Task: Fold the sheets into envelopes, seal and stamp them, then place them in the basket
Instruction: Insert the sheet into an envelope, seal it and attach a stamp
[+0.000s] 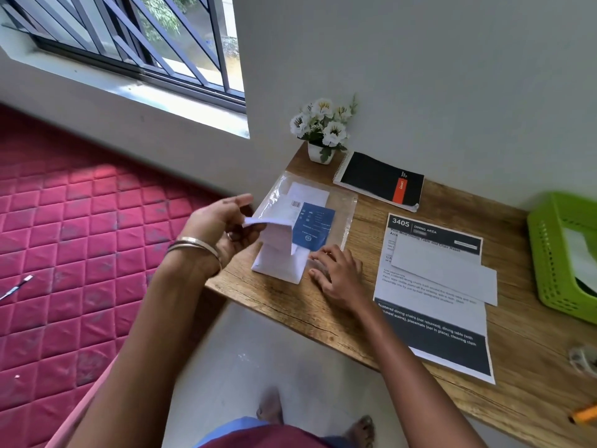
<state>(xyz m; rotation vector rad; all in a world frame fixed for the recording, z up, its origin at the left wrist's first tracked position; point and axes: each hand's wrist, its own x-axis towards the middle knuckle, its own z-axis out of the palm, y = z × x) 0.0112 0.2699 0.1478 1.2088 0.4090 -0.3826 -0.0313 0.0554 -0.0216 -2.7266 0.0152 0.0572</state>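
A white sheet (279, 253) lies at the left end of the wooden table (290, 305), its upper part lifted and curling over. My left hand (223, 224) pinches that lifted edge at the top left. My right hand (336, 273) rests flat with spread fingers on the table beside the sheet's lower right corner. A folded white envelope (445, 270) lies on a printed page (433, 318) in the middle of the table. The green basket (562, 257) stands at the right edge, with something white inside it.
A clear plastic sleeve (342, 205) holding white paper and a blue card lies behind the sheet. A black spiral notebook (378, 179) and a white flower pot (323, 130) stand near the wall. A tape roll (583, 358) and an orange object (584, 415) are at the far right. A red mattress (64, 253) lies left.
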